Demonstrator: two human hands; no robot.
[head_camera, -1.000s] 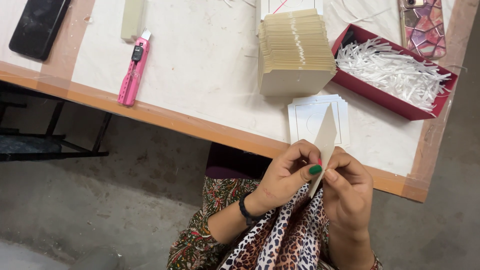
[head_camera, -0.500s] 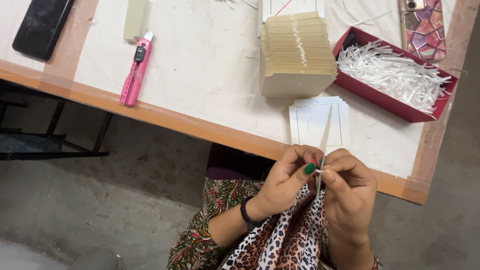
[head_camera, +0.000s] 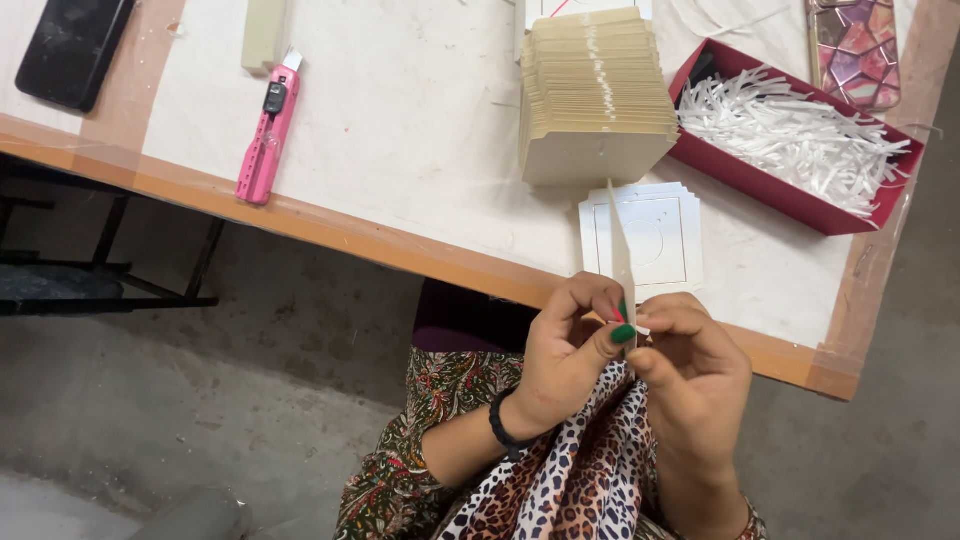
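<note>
My left hand (head_camera: 568, 350) and my right hand (head_camera: 695, 372) meet over my lap, just below the table edge. Together they pinch the lower end of a cream card (head_camera: 622, 255), which stands edge-on and points up toward the table. My left thumb has green nail polish. A thin white strand seems to run between the fingertips, too small to tell clearly. On the table right behind the card lies a small stack of white square cards (head_camera: 655, 235). Beyond it stands a tall stack of cream cards (head_camera: 595, 95).
A red tray (head_camera: 760, 185) of shredded white strips sits at the right, with a patterned phone (head_camera: 853, 50) behind it. A pink utility knife (head_camera: 268, 130), a pale block (head_camera: 264, 32) and a black phone (head_camera: 72, 50) lie at the left. The wooden table edge (head_camera: 330, 225) runs diagonally.
The cream card has turned from showing its face to standing edge-on. Both hands stayed together at the table edge, fingers shifting slightly on the card's lower end.
</note>
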